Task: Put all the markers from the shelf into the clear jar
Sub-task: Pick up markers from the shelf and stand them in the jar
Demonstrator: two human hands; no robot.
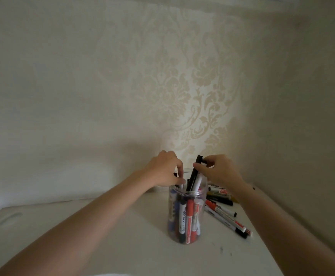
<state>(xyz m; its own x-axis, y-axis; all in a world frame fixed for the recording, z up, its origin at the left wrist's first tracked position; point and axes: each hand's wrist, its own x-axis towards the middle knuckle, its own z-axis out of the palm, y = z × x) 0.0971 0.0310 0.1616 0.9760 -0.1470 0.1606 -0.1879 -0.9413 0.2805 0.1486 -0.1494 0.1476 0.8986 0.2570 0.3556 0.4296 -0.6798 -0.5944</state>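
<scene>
A clear jar [186,234] stands on the white shelf [122,236], holding several upright markers in red, blue, black and white. My left hand [163,169] rests on the jar's far left rim with its fingers curled over the edge. My right hand [221,170] pinches a black marker [195,173] that tilts into the jar's mouth, its lower end inside. Several loose markers [225,214] lie on the shelf just right of the jar, partly under my right forearm.
The shelf sits in a corner: a patterned cream wall [182,86] behind and a plain wall [312,136] close on the right. An oval cut-out [10,218] shows in the shelf at the far left.
</scene>
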